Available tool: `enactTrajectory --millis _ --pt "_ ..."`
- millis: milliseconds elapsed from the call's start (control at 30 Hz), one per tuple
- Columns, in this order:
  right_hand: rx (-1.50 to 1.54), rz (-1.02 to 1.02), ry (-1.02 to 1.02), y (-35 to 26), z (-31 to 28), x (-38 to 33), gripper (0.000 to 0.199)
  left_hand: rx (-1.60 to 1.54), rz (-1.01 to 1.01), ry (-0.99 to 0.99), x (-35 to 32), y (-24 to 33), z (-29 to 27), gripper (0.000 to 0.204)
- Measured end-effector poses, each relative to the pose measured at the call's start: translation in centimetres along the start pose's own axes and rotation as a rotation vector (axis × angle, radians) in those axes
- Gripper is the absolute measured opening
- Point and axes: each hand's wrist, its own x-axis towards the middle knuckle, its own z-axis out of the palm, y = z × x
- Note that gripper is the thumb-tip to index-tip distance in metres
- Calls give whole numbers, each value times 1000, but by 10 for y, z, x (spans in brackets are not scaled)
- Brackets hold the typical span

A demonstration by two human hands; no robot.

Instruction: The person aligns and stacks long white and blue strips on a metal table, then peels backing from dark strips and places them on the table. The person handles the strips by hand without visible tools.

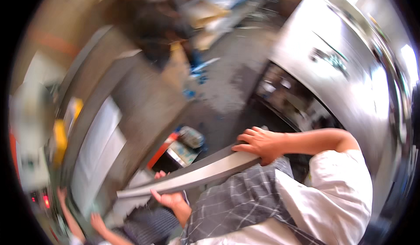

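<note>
A long, narrow bar (197,175) with a pale strip between grey edges lies across my front, its far end to the left. My right hand (262,144) is closed over its right end, fingers curled on the upper edge. Under the middle-left part, my left hand (173,200) supports the bar palm up, with the thumb on the near side and fingertips showing past the far edge. The bar looks curved here, perhaps only by the lens. A checked dark apron (236,201) is right below it.
At the left, another person's hands (98,223) are by a grey machine table (148,109) with white sheets (96,144). A shiny metal worktable (302,31) with small tools stands right. A clear-wrapped bundle (191,136) and scattered blue bits (200,74) are beyond the bar. Much is blurred.
</note>
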Motion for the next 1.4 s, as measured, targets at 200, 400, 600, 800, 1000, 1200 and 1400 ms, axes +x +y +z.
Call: enactTrajectory --millis 200,400,600,800,1000,1200,1400 --pt "81 286 163 13 86 -189 96 126 -248 -79 -23 -126 45 44" --pt "143 678 433 -25 209 -365 104 367 -386 -308 -91 -310 185 47" --pt "45 1120 1007 -31 269 -427 105 339 -784 -908 -151 -502 392 52" --pt "496 1068 1779 34 223 -470 119 524 -1369 -1632 -259 -687 547 58" --pt "1218 440 2182 118 194 -513 43 927 -1845 -2120 -401 -820 540 64" --pt "1577 700 2571 187 244 -512 34 1421 -1239 -2483 -416 -942 441 76" --pt "2155 647 2735 239 315 -529 33 1771 -487 -2584 -314 -912 340 113"
